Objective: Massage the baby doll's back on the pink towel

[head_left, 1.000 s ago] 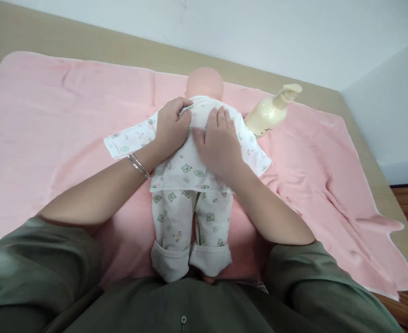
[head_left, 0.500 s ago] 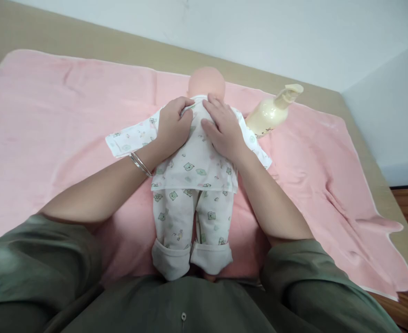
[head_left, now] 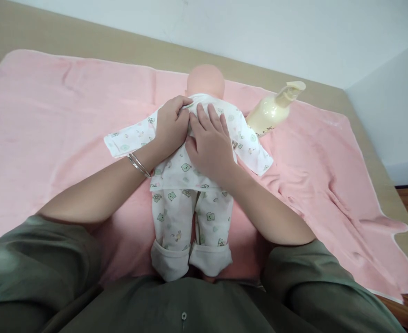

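Note:
A baby doll lies face down, its bald head away from me. It wears a white shirt and white trousers, both printed with small green bears. My left hand is closed around the doll's left-side shoulder, the thumb on the upper back and some fingers hidden. Flat on the middle of the back rests my right hand, fingers stretched toward the collar and holding nothing. The shirt's sleeves spread out to both sides. Both trouser cuffs are turned up.
A pink blanket with some wrinkles lies under the doll on a wooden-topped table. Beyond the right sleeve, a cream pump bottle leans or lies tilted on the blanket. A white wall borders the far side.
My right hand has slid from the doll's right shoulder down and inward to the middle of the back, uncovering that shoulder. My left hand stays at its shoulder.

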Demonstrator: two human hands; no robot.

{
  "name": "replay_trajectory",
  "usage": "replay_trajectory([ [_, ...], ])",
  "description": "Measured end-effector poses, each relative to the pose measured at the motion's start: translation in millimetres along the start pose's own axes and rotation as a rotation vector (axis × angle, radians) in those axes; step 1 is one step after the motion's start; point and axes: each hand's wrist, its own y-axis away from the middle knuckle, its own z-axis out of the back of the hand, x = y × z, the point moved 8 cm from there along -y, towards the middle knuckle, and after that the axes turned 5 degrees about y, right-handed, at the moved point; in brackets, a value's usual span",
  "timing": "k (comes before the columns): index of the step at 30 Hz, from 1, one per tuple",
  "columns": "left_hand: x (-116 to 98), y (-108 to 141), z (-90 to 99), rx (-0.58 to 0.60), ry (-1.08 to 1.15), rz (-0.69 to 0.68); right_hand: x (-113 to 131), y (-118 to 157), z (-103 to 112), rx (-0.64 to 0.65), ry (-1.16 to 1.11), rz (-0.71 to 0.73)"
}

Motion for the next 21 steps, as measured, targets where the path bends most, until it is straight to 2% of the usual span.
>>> replay_trajectory([
  [5, 3, -1, -1.9, 0.029, 0.005, -0.019, -32, -26, -3, 0.003, -0.113, 0.093],
  [10, 8, -3, -3.4, 0.044, -0.004, -0.020, -63, -38, -7, -0.052, -0.161, 0.020],
  [17, 4, -1, -4.7, 0.070, -0.033, 0.015, -59, -33, -8, -0.047, -0.128, -0.030],
  [21, 5, -2, -8.3, 0.111, -0.072, -0.021, -61, -35, -8, -0.053, -0.137, -0.038],
])
